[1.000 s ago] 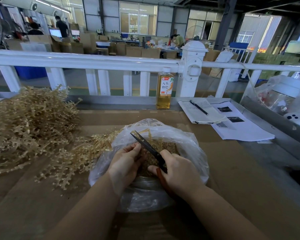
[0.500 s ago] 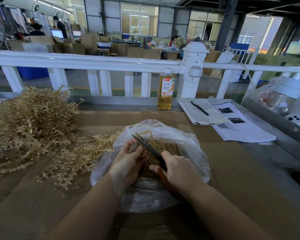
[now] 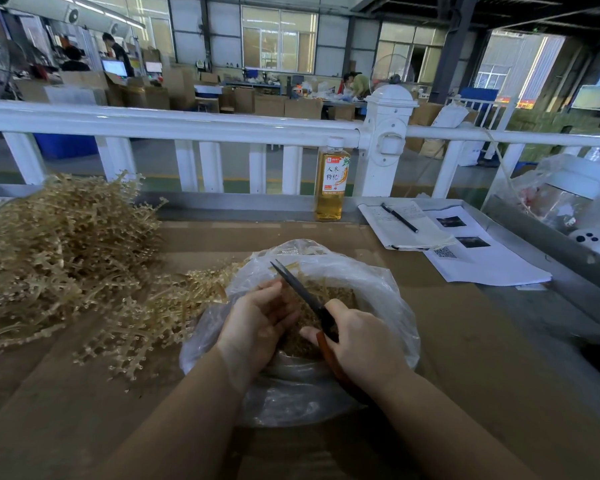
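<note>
Over the open plastic bag (image 3: 390,308), the right hand (image 3: 364,344) grips the scissors (image 3: 300,287), whose 2 closed blades slant away and leftward to just beside the left hand (image 3: 257,323), fingers (image 3: 273,289) curled; whether these pinch a sprig I cannot tell, and the uncut pile (image 3: 59,251) lies farther left.

Orange-handled scissors (image 3: 303,293), blades near-closed, angled over open clear plastic bag (image 3: 394,306) part-filled with tan cut bits (image 3: 343,295).

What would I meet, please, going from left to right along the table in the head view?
Pile of tan sprigs → left hand over the plastic bag → right hand gripping the scissors → printed sheets.
</note>
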A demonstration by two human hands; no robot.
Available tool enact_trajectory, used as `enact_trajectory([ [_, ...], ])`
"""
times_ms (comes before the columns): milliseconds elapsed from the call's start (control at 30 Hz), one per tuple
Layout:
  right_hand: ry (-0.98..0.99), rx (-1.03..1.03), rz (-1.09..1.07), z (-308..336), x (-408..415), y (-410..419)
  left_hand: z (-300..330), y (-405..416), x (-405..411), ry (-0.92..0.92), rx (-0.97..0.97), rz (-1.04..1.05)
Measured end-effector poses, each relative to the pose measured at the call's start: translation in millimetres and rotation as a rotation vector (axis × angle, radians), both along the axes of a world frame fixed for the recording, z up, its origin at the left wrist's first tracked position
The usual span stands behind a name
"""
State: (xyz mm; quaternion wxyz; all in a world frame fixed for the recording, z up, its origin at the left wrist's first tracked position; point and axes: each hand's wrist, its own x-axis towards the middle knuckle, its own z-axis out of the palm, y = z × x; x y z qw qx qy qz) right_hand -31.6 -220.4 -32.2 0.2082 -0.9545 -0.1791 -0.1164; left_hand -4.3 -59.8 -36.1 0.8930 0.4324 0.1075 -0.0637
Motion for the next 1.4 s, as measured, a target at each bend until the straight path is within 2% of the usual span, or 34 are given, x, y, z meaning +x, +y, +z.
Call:
enact_trajectory([
  [400, 0.008, 0.006, -0.024, 5.0, -4.1, -1.5, 2.4, -6.5, 1.4, 0.052, 0.038, 0.1],
  [567, 0.014, -0.011, -0.016, 2.7, -4.2, -1.5, 2.6, -6.6, 1.5, 0.026, 0.029, 0.069],
  [767, -0.003, 0.022, -0.029, 0.7, -1.7, -2.7, -1.9, -8.5, 3.2, 0.041, 0.01, 0.18],
  [1000, 0.005, 0.02, -0.035, -1.8, -0.3, -2.9, -0.7, -10.5, -0.1, -0.004, 0.099, 0.254],
  [1233, -0.011, -0.066, -0.053, -3.7, -1.5, -1.5, 5.5, -10.2, -4.0, -0.026, 0.034, 0.188],
  [1400, 0.0, -0.064, -0.042, -3.3, -1.3, -1.7, 4.6, -11.5, -1.6, 0.013, 0.023, 0.239],
])
